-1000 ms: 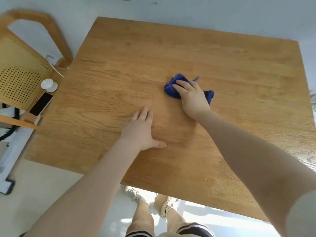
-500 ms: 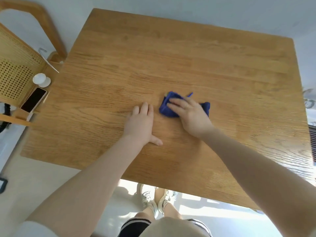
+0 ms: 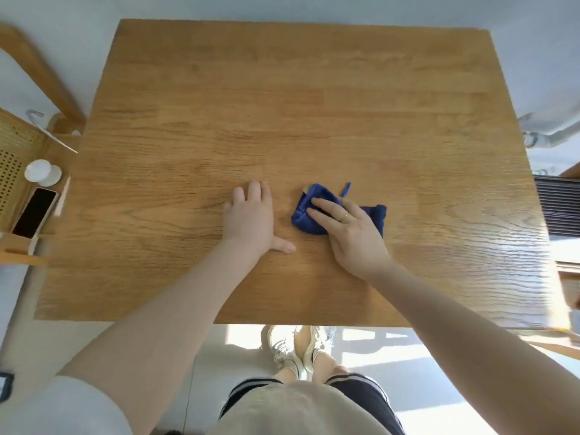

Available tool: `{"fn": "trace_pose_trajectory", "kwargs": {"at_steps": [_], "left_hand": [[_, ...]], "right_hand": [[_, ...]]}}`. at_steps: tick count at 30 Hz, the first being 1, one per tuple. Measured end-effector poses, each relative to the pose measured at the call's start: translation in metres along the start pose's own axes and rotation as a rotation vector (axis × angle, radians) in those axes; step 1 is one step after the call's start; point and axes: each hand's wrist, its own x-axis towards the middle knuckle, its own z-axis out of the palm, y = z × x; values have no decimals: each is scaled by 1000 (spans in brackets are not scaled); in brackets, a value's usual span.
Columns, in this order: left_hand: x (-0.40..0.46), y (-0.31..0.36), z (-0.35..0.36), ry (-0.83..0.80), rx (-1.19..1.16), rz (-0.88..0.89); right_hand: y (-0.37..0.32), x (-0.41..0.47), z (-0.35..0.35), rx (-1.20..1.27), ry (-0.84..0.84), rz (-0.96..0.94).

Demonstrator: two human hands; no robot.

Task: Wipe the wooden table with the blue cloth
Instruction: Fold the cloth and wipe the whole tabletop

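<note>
A crumpled blue cloth (image 3: 306, 219) lies near the middle of the wooden table (image 3: 282, 105), a little toward the front. My right hand (image 3: 351, 233) presses flat on the cloth with straight fingers, covering its centre. My left hand (image 3: 251, 219) rests palm down on the bare wood just left of the cloth, thumb stretched toward it, not touching it.
A wooden chair (image 3: 18, 146) with a cane back stands at the table's left edge. On its seat lie a black phone (image 3: 31, 213) and a small white object (image 3: 42, 172). My legs and shoes (image 3: 298, 350) show below the front edge. A dark grille (image 3: 558, 205) sits right.
My right hand has drawn the cloth back toward me and closer to my left hand. The left hand has stayed flat on the wood. The view has tilted to look more straight down.
</note>
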Motion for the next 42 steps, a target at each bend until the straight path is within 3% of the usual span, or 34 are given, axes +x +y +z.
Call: {"fn": "trace_pose_trajectory", "kwargs": {"at_steps": [4, 7, 9, 12, 18, 22, 25, 31, 37, 42], "left_hand": [[3, -3, 3, 14, 14, 2], [3, -3, 5, 21, 38, 2], [2, -3, 4, 7, 22, -2], [1, -1, 2, -15, -15, -8], [-1, 1, -3, -72, -81, -24], [-2, 2, -4, -124, -153, -59], [0, 8, -4, -129, -233, -73], [-5, 43, 2, 171, -370, 90], [6, 87, 1, 181, -320, 162], [4, 104, -3, 75, -246, 170]], "right_hand": [[25, 21, -6, -23, -12, -63], [54, 57, -13, -29, 132, 185], [63, 75, -16, -38, 137, 349], [54, 72, -16, -38, 122, 424], [7, -7, -4, -96, 86, 182], [24, 0, -10, -63, 10, 76], [57, 33, -16, -23, 76, 166], [93, 78, -29, 2, 167, 412], [66, -9, -26, -5, 95, 155], [82, -31, -37, -15, -33, -4]]}}
